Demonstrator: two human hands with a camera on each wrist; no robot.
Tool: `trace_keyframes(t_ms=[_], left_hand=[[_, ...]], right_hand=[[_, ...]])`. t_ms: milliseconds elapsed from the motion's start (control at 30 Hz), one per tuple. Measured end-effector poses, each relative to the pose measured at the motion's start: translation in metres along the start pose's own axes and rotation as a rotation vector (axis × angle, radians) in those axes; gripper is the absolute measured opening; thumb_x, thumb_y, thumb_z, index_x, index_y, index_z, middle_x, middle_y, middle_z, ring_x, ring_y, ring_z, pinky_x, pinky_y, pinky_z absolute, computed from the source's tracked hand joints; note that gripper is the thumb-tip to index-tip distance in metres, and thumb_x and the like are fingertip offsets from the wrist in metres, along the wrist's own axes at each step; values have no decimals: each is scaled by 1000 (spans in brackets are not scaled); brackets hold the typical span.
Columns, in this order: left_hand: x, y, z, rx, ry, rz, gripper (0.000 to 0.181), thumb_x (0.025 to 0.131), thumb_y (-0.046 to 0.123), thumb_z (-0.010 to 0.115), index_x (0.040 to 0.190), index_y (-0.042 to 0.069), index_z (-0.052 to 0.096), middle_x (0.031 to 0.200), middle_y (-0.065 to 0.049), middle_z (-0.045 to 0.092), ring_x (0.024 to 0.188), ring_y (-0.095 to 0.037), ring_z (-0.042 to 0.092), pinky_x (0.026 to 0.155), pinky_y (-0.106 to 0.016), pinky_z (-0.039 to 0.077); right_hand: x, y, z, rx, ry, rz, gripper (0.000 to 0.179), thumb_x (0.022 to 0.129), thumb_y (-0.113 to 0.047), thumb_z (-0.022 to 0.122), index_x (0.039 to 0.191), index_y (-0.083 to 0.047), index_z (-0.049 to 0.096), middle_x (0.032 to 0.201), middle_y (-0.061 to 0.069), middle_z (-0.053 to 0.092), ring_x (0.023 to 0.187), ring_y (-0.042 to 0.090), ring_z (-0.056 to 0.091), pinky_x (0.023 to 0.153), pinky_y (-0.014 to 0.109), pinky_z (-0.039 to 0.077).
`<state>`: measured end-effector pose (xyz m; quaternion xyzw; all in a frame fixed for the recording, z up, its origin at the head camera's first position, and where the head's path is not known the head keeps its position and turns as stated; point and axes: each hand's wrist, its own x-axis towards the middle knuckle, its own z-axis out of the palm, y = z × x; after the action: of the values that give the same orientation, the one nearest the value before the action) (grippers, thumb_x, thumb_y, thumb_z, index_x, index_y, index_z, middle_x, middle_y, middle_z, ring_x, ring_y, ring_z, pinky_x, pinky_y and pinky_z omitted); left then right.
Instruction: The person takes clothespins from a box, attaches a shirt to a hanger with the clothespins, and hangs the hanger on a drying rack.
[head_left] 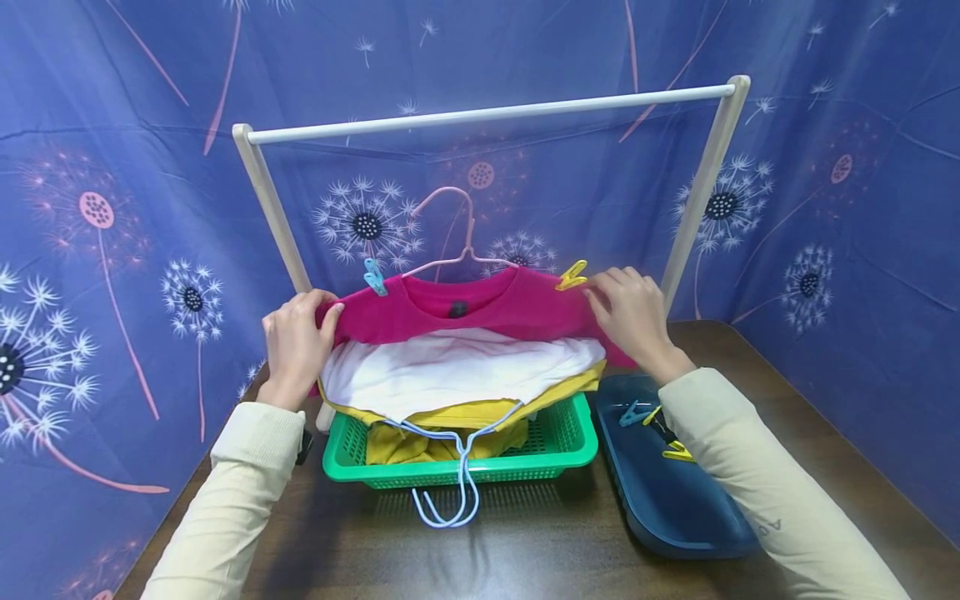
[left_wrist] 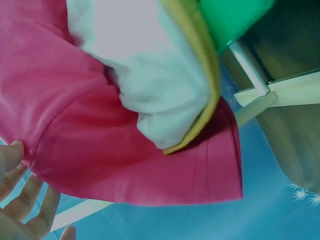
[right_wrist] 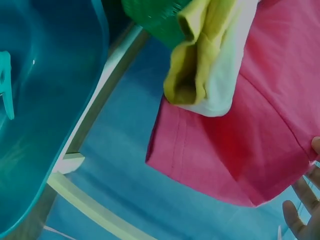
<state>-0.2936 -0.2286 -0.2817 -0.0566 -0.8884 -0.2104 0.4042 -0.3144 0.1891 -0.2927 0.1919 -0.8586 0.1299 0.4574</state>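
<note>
A magenta T-shirt (head_left: pixel 495 307) hangs on a pink hanger (head_left: pixel 469 242), held up by both hands. My left hand (head_left: pixel 294 340) pinches its left shoulder seam, while the right hand (head_left: pixel 630 312) pinches the opposite shoulder. A blue clothespin (head_left: pixel 375 277) clips the left shoulder and a yellow clothespin (head_left: pixel 572 275) the right one. Below it, a white garment (head_left: pixel 457 367) and a mustard one (head_left: pixel 465 414) lie across the green basket (head_left: pixel 576 442). Two pale blue hangers (head_left: pixel 462 471) stick out toward the front. In both wrist views, the thumb and fingers meet at the magenta fabric's edge.
A drying rack with a white bar (head_left: pixel 487 115) and wooden posts stands behind the basket. On the right, a dark blue tray (head_left: pixel 675 508) holds several clothespins, partly behind the right sleeve. More mustard cloth (head_left: pixel 405 446) lies in the basket. A patterned curtain surrounds the brown table.
</note>
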Motion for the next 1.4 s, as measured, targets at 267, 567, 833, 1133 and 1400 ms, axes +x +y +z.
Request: trace_keyframes(t_ms=[267, 567, 833, 1133, 1400], left_hand=[[16, 8, -3, -2, 8, 5, 16, 88, 21, 60, 93, 7, 66, 91, -15, 66, 89, -35, 60, 83, -54, 33], [35, 19, -8, -14, 30, 18, 17, 88, 22, 60, 94, 7, 66, 90, -15, 65, 89, -34, 60, 82, -55, 33], [58, 35, -17, -12, 50, 38, 17, 88, 23, 60, 94, 8, 67, 89, -15, 65, 88, -34, 60, 82, -54, 34], [77, 52, -16, -9, 35, 39, 19, 89, 24, 59, 97, 8, 67, 94, -15, 66, 93, -35, 59, 85, -53, 33], [86, 61, -13, 11, 56, 33, 19, 88, 25, 60, 96, 10, 68, 93, -14, 67, 91, -35, 60, 82, -52, 36]], right_hand=[[10, 2, -9, 31, 40, 22, 15, 81, -17, 66, 91, -6, 69, 83, 13, 68, 75, 29, 57, 61, 41, 42], [22, 7, -17, 20, 76, 50, 15, 82, -18, 66, 91, -5, 70, 83, 14, 67, 73, 30, 56, 62, 43, 42], [27, 12, -25, 20, 107, 85, 16, 84, -19, 65, 91, -6, 70, 84, 14, 68, 72, 30, 56, 59, 44, 41], [27, 19, -35, 23, 120, 159, 20, 86, -24, 62, 92, -6, 70, 85, 14, 68, 71, 29, 54, 60, 43, 39], [26, 22, -41, 16, 120, 183, 22, 86, -25, 62, 94, -6, 70, 88, 15, 68, 76, 31, 57, 61, 45, 41]])
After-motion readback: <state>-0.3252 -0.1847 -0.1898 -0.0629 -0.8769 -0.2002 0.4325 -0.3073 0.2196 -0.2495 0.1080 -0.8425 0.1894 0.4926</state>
